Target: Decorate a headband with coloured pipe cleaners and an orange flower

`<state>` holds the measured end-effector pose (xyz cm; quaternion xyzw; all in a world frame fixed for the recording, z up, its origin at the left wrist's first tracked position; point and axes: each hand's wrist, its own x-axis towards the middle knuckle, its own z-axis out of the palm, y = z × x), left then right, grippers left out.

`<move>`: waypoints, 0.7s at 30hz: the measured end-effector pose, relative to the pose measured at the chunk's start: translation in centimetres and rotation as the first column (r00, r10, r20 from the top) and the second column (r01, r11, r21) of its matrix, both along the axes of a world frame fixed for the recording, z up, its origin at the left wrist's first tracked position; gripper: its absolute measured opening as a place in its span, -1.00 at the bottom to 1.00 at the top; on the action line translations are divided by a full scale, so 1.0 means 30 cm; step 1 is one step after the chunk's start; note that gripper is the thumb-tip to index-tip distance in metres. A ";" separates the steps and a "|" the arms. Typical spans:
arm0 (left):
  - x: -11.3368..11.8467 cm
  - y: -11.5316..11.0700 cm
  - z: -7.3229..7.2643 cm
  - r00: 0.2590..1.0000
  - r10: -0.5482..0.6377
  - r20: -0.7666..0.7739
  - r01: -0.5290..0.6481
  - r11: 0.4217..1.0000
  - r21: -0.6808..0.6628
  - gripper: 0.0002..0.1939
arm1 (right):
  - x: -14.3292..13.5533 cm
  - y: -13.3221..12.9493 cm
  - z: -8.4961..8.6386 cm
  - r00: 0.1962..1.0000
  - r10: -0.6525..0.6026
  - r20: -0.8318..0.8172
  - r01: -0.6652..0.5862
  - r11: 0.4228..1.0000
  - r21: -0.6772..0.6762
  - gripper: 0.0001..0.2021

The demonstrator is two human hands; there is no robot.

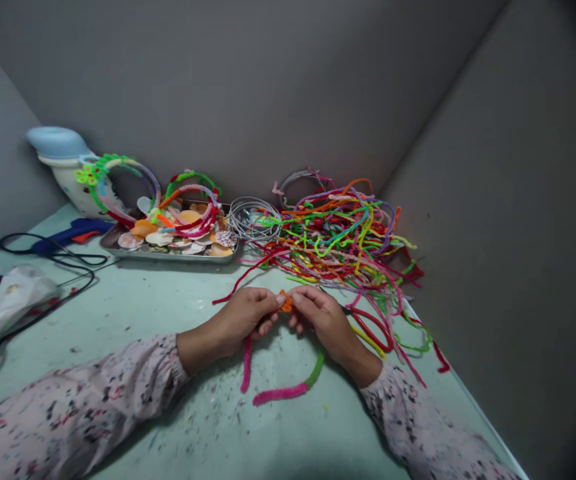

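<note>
My left hand [249,313] and my right hand [321,319] meet over the middle of the table, thumbs and fingertips pinching a small orange piece of pipe cleaner [287,304] from both sides. Beneath the hands a curved band wrapped in pink and green pipe cleaner [282,395] shows. One pink end hangs below my left hand, and the green part runs up under my right hand. The band's upper part is hidden by my hands, so I cannot tell how the orange piece joins it. Red-handled scissors [373,330] lie beside my right wrist.
A heap of coloured pipe cleaners [338,233] lies behind my right hand. A metal tray [168,257] of shells, with wrapped headbands [188,193] on it, stands at the back. Bare wire hoops [254,220], a blue glue gun [71,233], its black cord [88,280] and a white bottle [71,163] sit nearby.
</note>
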<state>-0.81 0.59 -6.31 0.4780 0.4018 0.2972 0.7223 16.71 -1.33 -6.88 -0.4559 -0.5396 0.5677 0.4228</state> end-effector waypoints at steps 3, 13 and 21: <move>-0.001 0.001 -0.005 1.000 -0.005 -0.020 0.005 1.000 0.005 -0.65 | -0.006 0.000 -0.003 1.000 -0.010 0.000 0.010 1.000 -0.004 -0.73; 0.005 -0.010 0.000 0.999 -0.014 -0.048 0.017 0.998 0.062 -0.66 | -0.005 0.008 -0.006 1.000 0.025 0.014 -0.025 0.999 -0.022 -0.70; 0.004 -0.009 0.038 0.990 -0.107 0.088 0.113 0.992 -0.061 -0.61 | 0.003 0.009 -0.009 1.000 -0.023 0.017 0.023 0.999 -0.032 -0.74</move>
